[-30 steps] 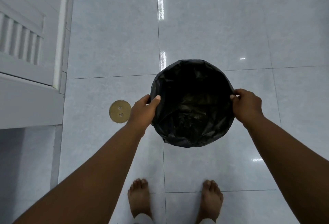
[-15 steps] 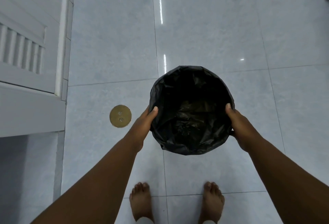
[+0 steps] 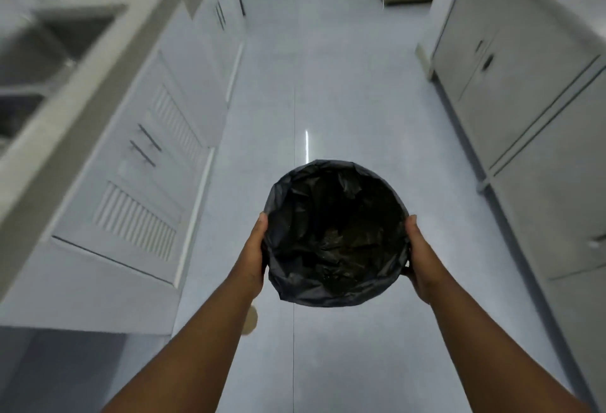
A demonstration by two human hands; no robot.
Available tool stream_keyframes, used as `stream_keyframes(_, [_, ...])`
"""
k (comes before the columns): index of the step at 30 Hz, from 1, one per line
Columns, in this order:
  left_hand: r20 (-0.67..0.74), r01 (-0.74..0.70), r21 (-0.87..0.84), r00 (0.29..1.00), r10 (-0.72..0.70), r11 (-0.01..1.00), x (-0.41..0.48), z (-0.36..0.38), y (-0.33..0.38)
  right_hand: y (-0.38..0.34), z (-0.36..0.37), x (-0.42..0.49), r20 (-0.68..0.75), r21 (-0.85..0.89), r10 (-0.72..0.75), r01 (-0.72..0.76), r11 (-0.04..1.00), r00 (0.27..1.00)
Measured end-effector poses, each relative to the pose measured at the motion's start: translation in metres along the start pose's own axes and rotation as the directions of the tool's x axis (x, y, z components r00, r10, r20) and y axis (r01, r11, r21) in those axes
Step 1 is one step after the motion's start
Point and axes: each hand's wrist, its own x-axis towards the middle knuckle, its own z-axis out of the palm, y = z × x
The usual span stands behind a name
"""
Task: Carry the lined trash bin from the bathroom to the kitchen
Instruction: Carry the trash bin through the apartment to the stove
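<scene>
A round trash bin (image 3: 337,235) lined with a crumpled black plastic bag hangs in front of me above the pale tiled floor. My left hand (image 3: 254,255) presses against its left side, thumb near the rim. My right hand (image 3: 418,258) clasps its right side, thumb up by the rim. The bin is upright and its open mouth faces me. Its outer wall is hidden by the liner folded over the rim.
White kitchen cabinets (image 3: 147,189) with louvred doors run along the left under a counter holding a steel sink (image 3: 39,51). Grey cabinets (image 3: 531,110) line the right. A tiled aisle (image 3: 328,68) runs ahead between them. A brass floor drain (image 3: 251,319) peeks out beside my left forearm.
The view has tilted up from the floor at my feet to the kitchen aisle. Both hands slid from the rim to the bin's sides; my feet are out of view.
</scene>
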Motion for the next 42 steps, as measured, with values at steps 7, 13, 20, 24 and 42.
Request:
stream_keyframes(7, [0.059,-0.229,-0.007,0.972,0.229,0.973,-0.057,0.055,0.186,-0.188,-0.006,-0.083,0.025,-0.059,-0.274,0.275,0.96,0.962])
stream_keyframes(13, [0.1,-0.346,-0.016,0.933,0.346,0.938,-0.016,0.055,0.27,-0.275,0.008,-0.055,-0.016,0.005,-0.381,0.381,0.925,0.924])
stream_keyframes(20, [0.137,-0.31,-0.047,0.94,0.313,0.95,0.079,0.035,0.338,-0.353,0.049,0.018,-0.048,0.03,-0.375,0.376,0.926,0.926])
stream_keyframes(24, [0.144,-0.308,-0.034,0.94,0.31,0.951,0.139,0.031,0.387,-0.401,0.065,0.074,-0.077,0.03,-0.354,0.357,0.934,0.932])
stream_keyframes(42, [0.025,-0.31,-0.071,0.95,0.312,0.948,0.484,0.091,0.577,-0.644,0.055,0.418,0.057,0.009,-0.342,0.342,0.94,0.938])
